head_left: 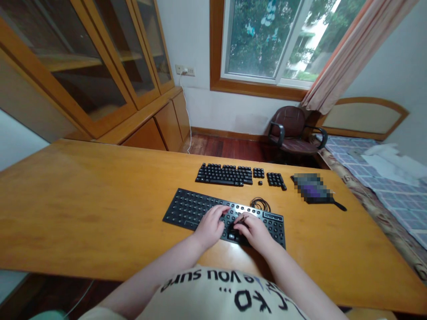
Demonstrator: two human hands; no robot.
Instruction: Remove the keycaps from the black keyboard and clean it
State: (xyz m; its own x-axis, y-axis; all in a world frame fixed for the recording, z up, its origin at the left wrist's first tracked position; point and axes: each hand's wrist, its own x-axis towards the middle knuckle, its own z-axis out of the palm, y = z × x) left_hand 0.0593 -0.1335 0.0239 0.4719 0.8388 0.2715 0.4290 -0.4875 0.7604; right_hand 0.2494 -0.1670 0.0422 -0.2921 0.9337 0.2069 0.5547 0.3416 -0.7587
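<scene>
A black keyboard base (190,209) lies at a slant on the desk in front of me, most of its key posts bare. My left hand (212,224) rests on its middle, fingers stretched to the right and thumb apart. Close beside it, my right hand (251,229) has its fingers curled together around a small dark thing over the board; its shape is hidden. A black keycap (231,236) shows just below the fingers. Behind the base, loose black keycaps (224,174) are laid out in keyboard order, with a number-pad group (276,180) to the right.
A coiled black cable (260,204) sits behind the base. To the right lies a dark, partly blurred-out flat item (312,189) with a strap. Beyond the wooden desk (100,200) are a chair (290,129), a bed (393,178) and a glass-door cabinet (126,58).
</scene>
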